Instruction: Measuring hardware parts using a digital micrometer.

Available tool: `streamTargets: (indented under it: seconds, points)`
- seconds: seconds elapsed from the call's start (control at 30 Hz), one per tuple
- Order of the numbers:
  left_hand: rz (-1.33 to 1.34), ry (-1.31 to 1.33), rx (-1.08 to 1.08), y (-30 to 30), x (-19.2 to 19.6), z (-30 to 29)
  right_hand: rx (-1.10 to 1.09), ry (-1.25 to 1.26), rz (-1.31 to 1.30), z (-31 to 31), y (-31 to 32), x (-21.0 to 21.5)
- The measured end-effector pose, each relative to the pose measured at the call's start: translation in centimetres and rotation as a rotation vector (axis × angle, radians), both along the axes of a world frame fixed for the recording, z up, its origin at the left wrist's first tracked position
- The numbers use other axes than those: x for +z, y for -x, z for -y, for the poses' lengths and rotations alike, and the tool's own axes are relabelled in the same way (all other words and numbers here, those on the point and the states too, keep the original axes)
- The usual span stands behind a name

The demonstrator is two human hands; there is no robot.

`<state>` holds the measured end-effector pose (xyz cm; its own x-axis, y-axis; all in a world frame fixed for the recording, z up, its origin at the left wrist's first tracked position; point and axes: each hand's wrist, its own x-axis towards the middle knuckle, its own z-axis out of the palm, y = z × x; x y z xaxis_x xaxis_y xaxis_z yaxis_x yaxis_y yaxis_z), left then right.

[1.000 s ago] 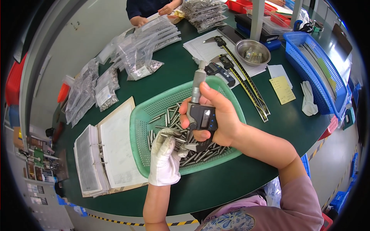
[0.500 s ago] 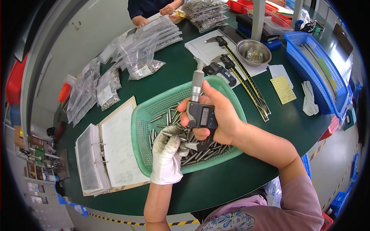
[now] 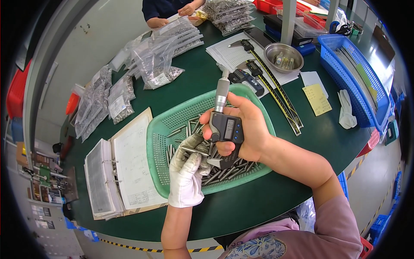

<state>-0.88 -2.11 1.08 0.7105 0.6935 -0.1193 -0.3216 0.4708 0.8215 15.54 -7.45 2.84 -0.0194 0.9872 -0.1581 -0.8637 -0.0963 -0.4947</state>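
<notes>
Evidently measuring, the bare right hand [image 3: 248, 129] gripped a digital micrometer [image 3: 225, 125] while the gloved left hand [image 3: 187, 166], at seven o'clock, pinched a steel pin [image 3: 194, 150] into it.

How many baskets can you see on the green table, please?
2. A green basket sits in front of the person, holding metal pins; a blue basket stands at the far right edge. Red bins at the back are not counted; others may be hidden.

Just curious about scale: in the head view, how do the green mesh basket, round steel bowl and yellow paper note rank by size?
1. Green mesh basket
2. Round steel bowl
3. Yellow paper note, close to the bowl in size, so that order is unsure.
</notes>
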Motion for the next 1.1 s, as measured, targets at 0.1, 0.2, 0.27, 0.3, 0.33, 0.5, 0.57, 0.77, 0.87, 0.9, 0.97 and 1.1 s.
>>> streamTargets:
  seconds: [0.1,0.2,0.27,0.3,0.33,0.5,0.57,0.77,0.87,0.9,0.97,1.1]
  points:
    - [-0.007,-0.011,0.005,-0.15,0.19,0.11,-0.015,-0.013,-0.008,0.13,-0.01,0.15]
    - [-0.016,-0.011,0.014,-0.19,0.25,0.15,-0.024,-0.029,0.014,0.11,0.11,0.17]
    - [-0.020,-0.024,0.011,-0.13,0.14,0.13,-0.035,-0.031,0.052,0.01,0.22,0.02]
    - [-0.024,-0.037,0.007,-0.10,0.10,0.13,-0.046,-0.034,0.091,-0.04,0.28,-0.02]
    - [-0.022,-0.037,0.003,-0.14,0.08,0.16,-0.050,-0.034,0.093,-0.02,0.30,0.01]
    - [0.034,-0.008,-0.019,-0.13,-0.08,0.14,-0.046,-0.041,0.133,0.14,0.42,0.36]
    - [0.024,-0.012,-0.023,-0.16,-0.35,0.05,-0.040,-0.044,0.136,0.16,0.35,0.28]
    - [-0.029,-0.010,-0.016,-0.14,-0.34,-0.03,-0.012,-0.052,0.141,0.11,0.36,0.01]
    - [-0.029,0.030,-0.010,-0.08,-0.32,-0.15,-0.016,-0.042,0.140,0.18,0.48,0.25]
    - [-0.021,0.058,-0.008,-0.08,-0.31,-0.17,-0.026,-0.026,0.133,0.21,0.49,0.35]
    - [-0.005,0.065,-0.004,0.03,-0.46,-0.36,-0.022,-0.017,0.102,0.03,0.45,0.11]
    - [0.016,0.045,0.001,-0.19,-0.03,-0.11,-0.026,0.028,0.065,0.04,0.10,0.19]
